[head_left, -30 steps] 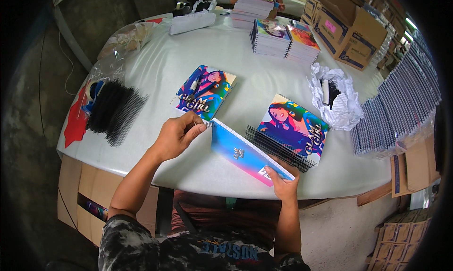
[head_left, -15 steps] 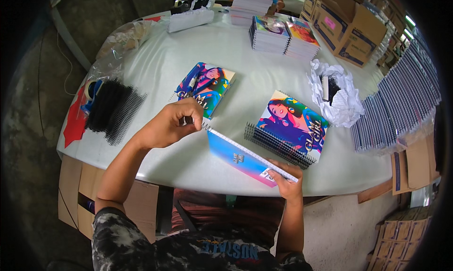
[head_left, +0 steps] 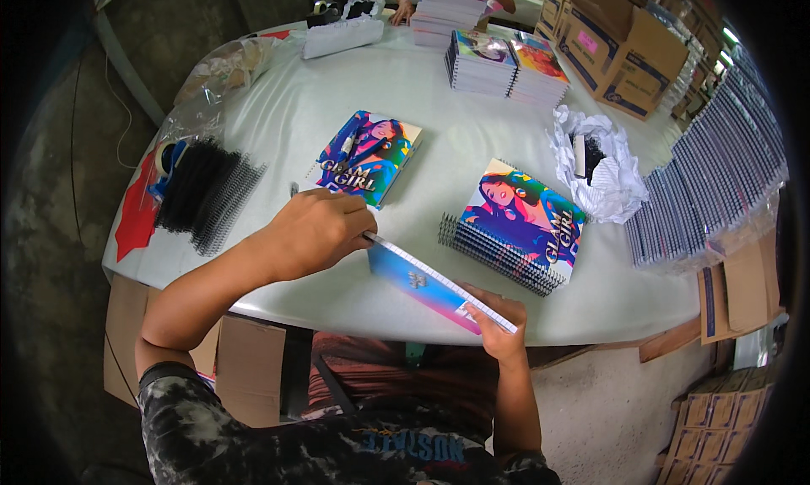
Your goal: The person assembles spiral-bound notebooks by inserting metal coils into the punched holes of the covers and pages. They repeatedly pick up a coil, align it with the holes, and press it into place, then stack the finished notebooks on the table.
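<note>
A blue-to-pink notebook [head_left: 405, 274] is held on a slant above the near table edge, its hole-punched edge facing up. My right hand [head_left: 501, 323] grips its right end, thumb on the cover. At the opposite corner my left hand [head_left: 325, 227] is closed, pinching the end of a spiral coil that its fingers now hide. Just beyond that hand lies a notebook with a colourful illustrated cover [head_left: 388, 168], a dark-handled hand tool [head_left: 353, 147] on top. To the right rests a stack of coil-bound notebooks [head_left: 527, 211] with the same cover, black coils toward me.
Loose black coils [head_left: 202, 198] lie at the left beside a blue tape dispenser [head_left: 169, 168]. Crumpled white paper [head_left: 620, 189] with black coils sits at the right, near a tall row of bound notebooks [head_left: 709, 181]. More notebook stacks [head_left: 481, 71], a carton [head_left: 624, 59] and another person's hand [head_left: 403, 14] are at the back.
My left hand has turned over the notebook's corner, covering the coil end that showed before. The held notebook has shifted slightly left and toward me. The other person's hand has come onto the table.
</note>
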Available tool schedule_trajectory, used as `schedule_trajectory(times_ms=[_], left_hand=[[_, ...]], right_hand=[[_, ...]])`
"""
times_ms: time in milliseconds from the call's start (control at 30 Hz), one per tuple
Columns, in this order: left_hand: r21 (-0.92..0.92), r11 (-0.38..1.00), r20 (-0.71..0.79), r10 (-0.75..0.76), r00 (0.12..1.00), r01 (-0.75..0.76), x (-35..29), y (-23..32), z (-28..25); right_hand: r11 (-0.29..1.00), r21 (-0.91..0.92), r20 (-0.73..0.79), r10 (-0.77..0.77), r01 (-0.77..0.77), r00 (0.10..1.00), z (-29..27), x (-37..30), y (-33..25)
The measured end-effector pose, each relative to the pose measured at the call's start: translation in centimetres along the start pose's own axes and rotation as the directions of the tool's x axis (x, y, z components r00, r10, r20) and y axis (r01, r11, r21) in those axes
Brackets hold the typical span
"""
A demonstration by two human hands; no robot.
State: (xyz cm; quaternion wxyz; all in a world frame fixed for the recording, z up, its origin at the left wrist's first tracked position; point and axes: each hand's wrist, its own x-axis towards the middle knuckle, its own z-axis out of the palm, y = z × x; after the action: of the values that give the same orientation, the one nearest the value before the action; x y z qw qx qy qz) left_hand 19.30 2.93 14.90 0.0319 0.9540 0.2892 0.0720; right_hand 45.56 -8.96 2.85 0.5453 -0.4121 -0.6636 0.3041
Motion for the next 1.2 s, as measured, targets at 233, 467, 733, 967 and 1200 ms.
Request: schedule_trajectory(times_ms=[233,467,733,967,1200], left_hand=[[0.122,0.986,-0.192,0.136,0.972,-0.114,-0.8,-0.3,0.7],[0.142,0.978,-0.192,0.178,0.965,-0.153,-0.9,-0.1,0.0],[0.186,0.978,-0.118,0.121,0.986,-0.098,-1.2,0.2,0.4],[0.300,0.951,-0.373,0.051,0.926,0.069,-6.5,1.1,11.7],[0.285,0.954,-0.734,0.157,0.661,0.090,-7.1,-5.1,16.4]], right_hand=[[0.999,0.046,-0.063,0.031,-0.028,0.998,0.9,-0.1,-0.7],[0.999,-0.040,-0.062,-0.037,0.034,0.997,1.7,-0.4,0.2],[0.989,-0.049,-0.036,-0.142,0.140,0.989,2.3,-0.1,0.0],[0.973,-0.144,-0.039,-0.186,0.178,0.982,3.3,-0.2,-1.1],[0.925,-0.040,0.046,-0.377,0.379,0.925,4.5,-0.2,-0.2]])
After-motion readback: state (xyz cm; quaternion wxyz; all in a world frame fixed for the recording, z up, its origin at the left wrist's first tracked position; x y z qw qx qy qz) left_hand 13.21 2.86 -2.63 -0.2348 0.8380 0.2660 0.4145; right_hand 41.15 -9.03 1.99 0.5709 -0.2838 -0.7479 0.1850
